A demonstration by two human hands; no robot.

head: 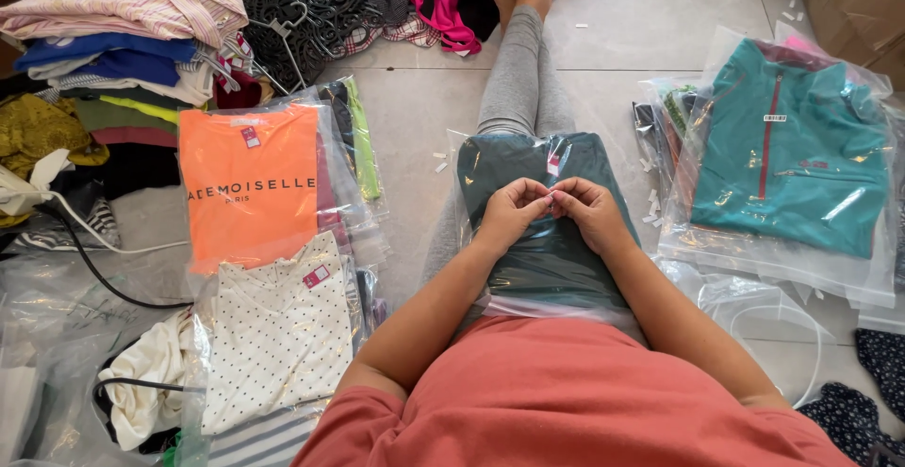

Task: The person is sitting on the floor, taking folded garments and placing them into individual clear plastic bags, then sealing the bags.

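Here, bagged shirts (253, 184) and a teal jacket (787, 147) flank your lap, where both hands, left hand (512, 211) and right hand (589, 211), pinch the dark green bagged garment (547, 260), fingers pressed together.

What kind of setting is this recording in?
Probably an informal garment-packing spot on a tiled floor: bagged folded tops, a pile of hangers, and both hands on a bagged dark-green garment.

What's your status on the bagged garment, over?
Left hand and right hand pinching together at a small strip over the dark green bagged garment on lap. Nothing in the way.
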